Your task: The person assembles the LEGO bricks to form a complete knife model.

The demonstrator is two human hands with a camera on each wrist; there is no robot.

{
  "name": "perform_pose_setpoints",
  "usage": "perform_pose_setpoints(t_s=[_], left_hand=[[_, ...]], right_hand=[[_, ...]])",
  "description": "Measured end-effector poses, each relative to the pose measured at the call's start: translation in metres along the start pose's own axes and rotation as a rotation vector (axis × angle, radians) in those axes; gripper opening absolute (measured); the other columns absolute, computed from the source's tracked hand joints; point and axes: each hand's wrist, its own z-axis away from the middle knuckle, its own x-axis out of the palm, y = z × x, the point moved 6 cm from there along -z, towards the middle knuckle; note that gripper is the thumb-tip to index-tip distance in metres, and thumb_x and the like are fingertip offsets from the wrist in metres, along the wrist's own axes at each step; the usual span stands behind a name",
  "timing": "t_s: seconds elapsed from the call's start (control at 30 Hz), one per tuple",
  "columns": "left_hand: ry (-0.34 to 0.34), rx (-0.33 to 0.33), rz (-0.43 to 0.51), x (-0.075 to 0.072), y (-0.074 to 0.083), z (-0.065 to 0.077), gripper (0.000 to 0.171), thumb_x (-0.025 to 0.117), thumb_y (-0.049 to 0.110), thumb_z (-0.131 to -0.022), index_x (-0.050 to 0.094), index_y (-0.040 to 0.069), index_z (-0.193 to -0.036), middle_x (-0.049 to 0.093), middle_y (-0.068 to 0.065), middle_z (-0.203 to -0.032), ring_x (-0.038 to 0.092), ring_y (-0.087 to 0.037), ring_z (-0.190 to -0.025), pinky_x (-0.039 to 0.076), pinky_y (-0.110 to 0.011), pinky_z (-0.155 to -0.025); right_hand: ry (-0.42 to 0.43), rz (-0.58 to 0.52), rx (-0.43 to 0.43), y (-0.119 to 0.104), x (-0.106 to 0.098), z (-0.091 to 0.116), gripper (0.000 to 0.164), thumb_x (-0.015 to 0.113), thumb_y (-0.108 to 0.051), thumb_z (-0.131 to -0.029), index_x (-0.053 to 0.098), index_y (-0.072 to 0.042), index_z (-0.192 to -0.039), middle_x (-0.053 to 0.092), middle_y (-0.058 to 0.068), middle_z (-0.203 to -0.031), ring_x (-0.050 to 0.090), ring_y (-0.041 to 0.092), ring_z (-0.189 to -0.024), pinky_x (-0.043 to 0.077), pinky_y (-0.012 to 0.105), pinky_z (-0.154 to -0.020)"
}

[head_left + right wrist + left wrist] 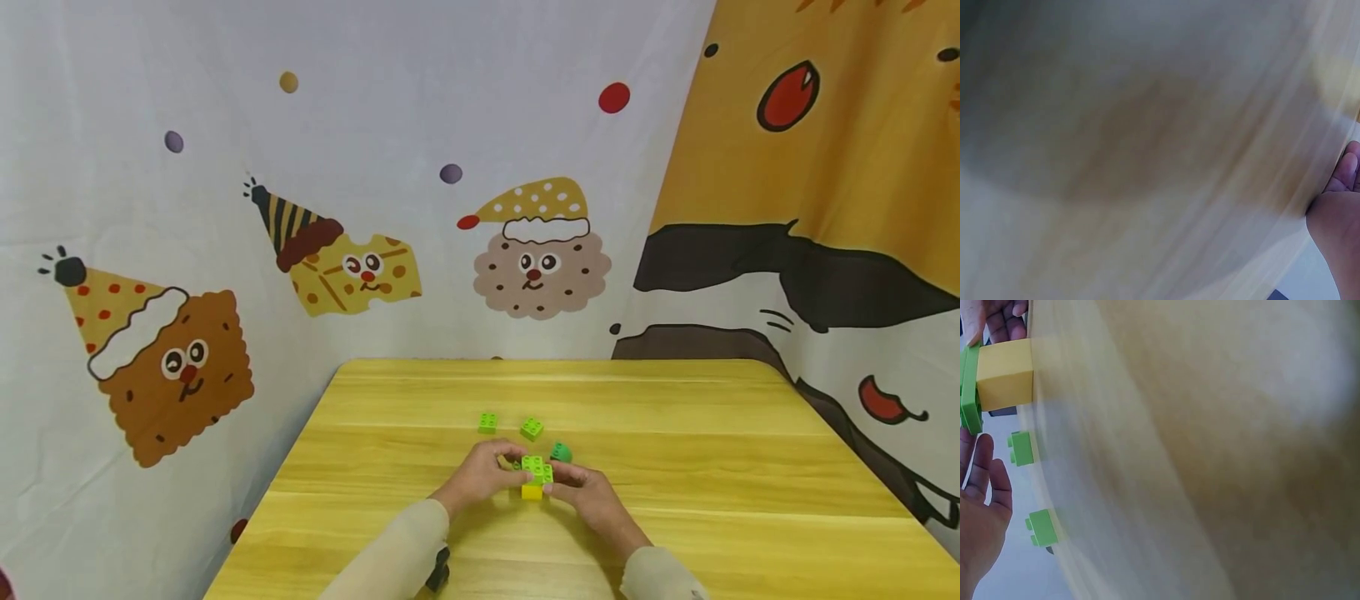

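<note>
Light-green toy building bricks [534, 468] sit on top of a yellow block [532, 492], which stands on the table. My left hand [483, 475] holds the green bricks from the left, thumb and fingers bent about that side. From the right, my right hand [594, 500] grips them with thumb and index finger. In the left wrist view, the left hand [982, 515] has its fingertips at one end of the green layer [970, 387], above the yellow block [1005, 375]. The right wrist view shows only part of the right hand [1338, 215], with its fingertips cut off.
Two loose light-green bricks, one to the left [487, 423] and one nearer the middle [532, 428], lie beyond the hands. A dark-green rounded brick [560, 452] lies just behind the right hand. The wooden table [675, 417] ends at a printed cloth [450, 83].
</note>
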Motion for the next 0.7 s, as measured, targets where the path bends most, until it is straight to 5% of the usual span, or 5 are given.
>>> perform_pose_setpoints(t_s=[0.2,0.37,0.7], left_hand=[[0.017,0.044,-0.03,-0.0007,-0.0008,0.0003,0.023,0.079,0.027,-0.087,0.074,0.022,-0.109,0.064,0.013,-0.099,0.056,-0.012,-0.096,0.049,-0.028,-0.08],[0.009,0.054,-0.015,-0.0008,-0.0031,0.0012,0.024,0.078,0.026,-0.088,0.073,0.023,-0.11,0.064,0.012,-0.101,0.057,-0.017,-0.097,0.048,-0.029,-0.08],[-0.043,-0.007,0.071,-0.0003,-0.0042,0.0022,0.025,0.077,0.031,-0.088,0.071,0.024,-0.112,0.064,0.009,-0.103,0.057,-0.018,-0.1,0.048,-0.032,-0.08]], right_hand=[[-0.011,0.013,-0.018,-0.0027,0.0007,-0.0007,0.051,0.077,-0.023,-0.088,0.062,-0.001,-0.132,0.066,0.014,-0.121,0.061,0.031,-0.113,0.048,0.049,-0.095],[-0.025,0.016,-0.022,-0.0031,0.0018,-0.0009,0.052,0.077,-0.026,-0.088,0.062,-0.001,-0.132,0.066,0.014,-0.121,0.061,0.03,-0.113,0.049,0.047,-0.094],[0.003,0.008,-0.016,-0.0021,-0.0002,0.0005,0.051,0.078,-0.025,-0.087,0.063,-0.001,-0.13,0.068,0.013,-0.119,0.062,0.028,-0.111,0.05,0.046,-0.094]])
